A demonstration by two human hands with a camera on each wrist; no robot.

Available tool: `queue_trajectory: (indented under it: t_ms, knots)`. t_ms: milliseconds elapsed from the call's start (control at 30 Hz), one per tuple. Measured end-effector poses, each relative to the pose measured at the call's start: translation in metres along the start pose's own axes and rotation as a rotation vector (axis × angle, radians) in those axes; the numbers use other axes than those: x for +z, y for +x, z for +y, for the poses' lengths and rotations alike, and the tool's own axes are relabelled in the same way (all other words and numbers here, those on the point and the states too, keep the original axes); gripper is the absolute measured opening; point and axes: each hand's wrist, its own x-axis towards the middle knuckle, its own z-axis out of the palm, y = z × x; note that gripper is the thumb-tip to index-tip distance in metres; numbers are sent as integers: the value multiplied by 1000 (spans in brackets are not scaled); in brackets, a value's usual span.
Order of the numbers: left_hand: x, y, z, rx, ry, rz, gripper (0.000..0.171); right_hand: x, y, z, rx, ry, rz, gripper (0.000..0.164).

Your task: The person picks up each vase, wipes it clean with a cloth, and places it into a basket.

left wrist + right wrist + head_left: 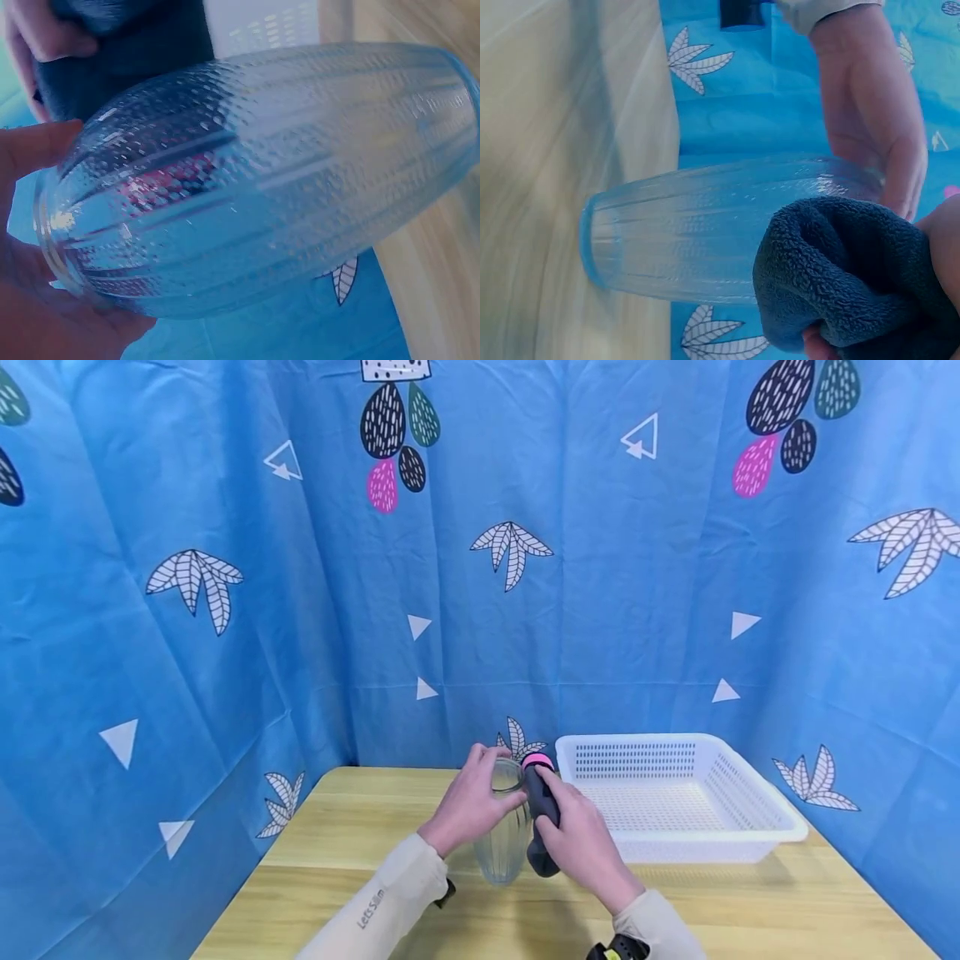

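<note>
A clear ribbed glass vase (501, 852) stands upright over the table, but I cannot tell whether its base touches the wood. My left hand (474, 799) grips it around the rim, and in the left wrist view the dimpled glass vase (285, 180) fills the middle. Beside the vase, my right hand (588, 839) holds a bunched dark grey towel (542, 814) with a bright pink end at the top. The fluffy folds of the towel (817, 277) overlap the vase's upper part in the right wrist view.
A white perforated plastic basket (682, 849) sits at the back right of the wooden table (360, 827), just beyond my right hand. Blue patterned curtain (465, 635) hangs behind and along both sides of the table.
</note>
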Motion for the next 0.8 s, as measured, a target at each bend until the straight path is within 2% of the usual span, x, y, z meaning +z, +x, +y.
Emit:
queue_trajectory:
  t_ms: [200, 333, 633, 800]
  knots:
    - [-4, 2, -1, 21, -75, -34, 62, 11, -3, 6, -14, -70, -61, 68]
    - [-5, 3, -2, 24, -89, -31, 60, 18, -5, 12, -25, -67, -112, 69]
    - [0, 1, -5, 30, -50, -34, 59, 35, -13, 34, 49, -66, -403, 65]
    - [4, 1, -1, 11, -51, -7, 56, 33, -13, 35, 70, -61, -414, 63]
